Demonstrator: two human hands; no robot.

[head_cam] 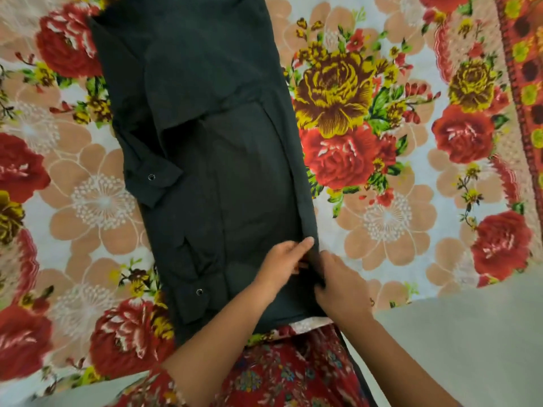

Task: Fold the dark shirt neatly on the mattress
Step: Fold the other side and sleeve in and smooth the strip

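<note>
My dark shirt (211, 136) lies lengthwise on the flowered mattress (388, 218), both sides folded in so that it makes a long strip running away from me. The sleeves lie on the shirt's left half, one cuff (152, 177) about midway along and the other cuff (199, 292) near the hem. My left hand (283, 265) is at the shirt's right edge near the hem, thumb stretched along it, fingers apparently pinching the fold. My right hand (340, 286) is just beside it, fingers curled into the same edge.
</note>
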